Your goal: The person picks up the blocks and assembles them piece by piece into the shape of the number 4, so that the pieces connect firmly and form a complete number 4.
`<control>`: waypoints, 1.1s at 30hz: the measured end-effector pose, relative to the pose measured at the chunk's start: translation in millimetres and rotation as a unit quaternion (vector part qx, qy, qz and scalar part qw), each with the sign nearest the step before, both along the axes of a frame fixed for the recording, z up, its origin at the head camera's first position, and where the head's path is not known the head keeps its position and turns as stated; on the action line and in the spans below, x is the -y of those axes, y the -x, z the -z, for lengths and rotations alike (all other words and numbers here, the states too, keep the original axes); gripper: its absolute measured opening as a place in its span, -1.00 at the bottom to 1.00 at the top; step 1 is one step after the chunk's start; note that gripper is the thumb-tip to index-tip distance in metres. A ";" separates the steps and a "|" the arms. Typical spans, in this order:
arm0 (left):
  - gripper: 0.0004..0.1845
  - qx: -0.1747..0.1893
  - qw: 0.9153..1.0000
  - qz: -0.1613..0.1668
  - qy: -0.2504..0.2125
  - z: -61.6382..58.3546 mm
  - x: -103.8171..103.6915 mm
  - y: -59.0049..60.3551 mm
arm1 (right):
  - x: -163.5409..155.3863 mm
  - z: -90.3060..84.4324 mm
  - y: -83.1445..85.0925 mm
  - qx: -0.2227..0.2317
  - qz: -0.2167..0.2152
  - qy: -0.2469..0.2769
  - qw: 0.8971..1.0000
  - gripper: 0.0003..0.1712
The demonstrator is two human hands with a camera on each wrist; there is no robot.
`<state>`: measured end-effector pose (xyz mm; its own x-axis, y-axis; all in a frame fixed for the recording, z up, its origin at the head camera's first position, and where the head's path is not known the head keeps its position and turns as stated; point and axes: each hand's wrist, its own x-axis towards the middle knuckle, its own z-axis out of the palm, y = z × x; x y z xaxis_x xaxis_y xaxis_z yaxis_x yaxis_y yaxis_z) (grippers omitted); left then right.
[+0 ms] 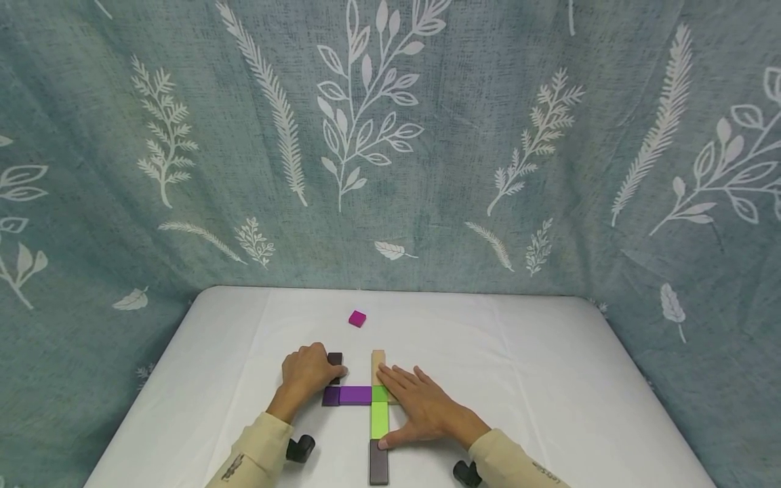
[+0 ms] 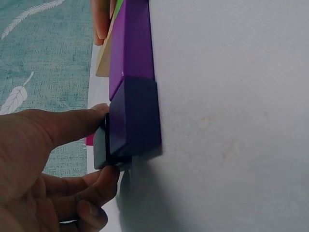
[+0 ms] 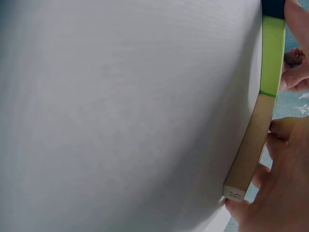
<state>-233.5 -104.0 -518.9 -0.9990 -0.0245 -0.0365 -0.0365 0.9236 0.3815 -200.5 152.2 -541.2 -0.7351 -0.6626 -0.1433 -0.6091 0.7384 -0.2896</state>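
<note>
My left hand [image 1: 305, 371] pinches a black block [image 1: 335, 359] between thumb and fingers. In the left wrist view this block sits right against a dark purple block [image 2: 137, 116], which adjoins a longer purple block [image 2: 137, 41]. In the head view, the purple pieces meet a column of a tan wooden block [image 1: 378, 358], a small green block [image 1: 379, 394], a lime block [image 1: 379, 421] and a dark grey-brown block [image 1: 379, 464]. My right hand [image 1: 424, 405] spreads over the column's right side, fingertips at the wooden block and thumb on the dark one. It partly hides another wooden piece.
A magenta block [image 1: 357, 318] lies alone toward the back of the white table [image 1: 518, 352]. Behind hangs a teal leaf-patterned cloth [image 1: 451, 169]. A black device [image 1: 300, 449] is near the left wrist, and another [image 1: 467, 473] near the right.
</note>
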 end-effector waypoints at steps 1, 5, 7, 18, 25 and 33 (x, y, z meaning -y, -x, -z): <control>-0.48 0.002 1.000 -0.002 -0.001 -0.2 -0.4 -0.1 | 0.0 0.0 -0.1 0.000 0.000 0.000 1.000 0.45; -0.44 0.007 1.000 -0.008 -0.004 -0.9 -1.4 -0.9 | 0.2 0.2 0.0 0.002 0.000 0.001 1.000 0.45; -0.44 0.005 1.000 -0.007 -0.004 -1.1 -1.2 -1.9 | 0.2 0.4 0.2 0.002 -0.001 0.001 1.000 0.45; -0.47 -0.003 1.000 0.009 -0.016 -2.1 0.3 -4.4 | 0.8 -0.1 -0.1 0.011 0.004 -0.001 1.000 0.45; -0.49 -0.010 1.000 0.016 -0.024 0.0 1.1 -7.0 | 0.4 1.6 0.3 0.014 0.004 -0.004 1.000 0.46; -0.47 -0.016 0.999 0.020 -0.028 0.8 1.2 -8.2 | 0.9 1.8 1.8 0.015 0.007 -0.008 1.000 0.46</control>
<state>-225.3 -105.2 -519.7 -0.9998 0.0168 -0.0054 0.0128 0.9010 0.4336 -202.2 151.3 -543.0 -0.7390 -0.6503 -0.1760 -0.5904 0.7509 -0.2960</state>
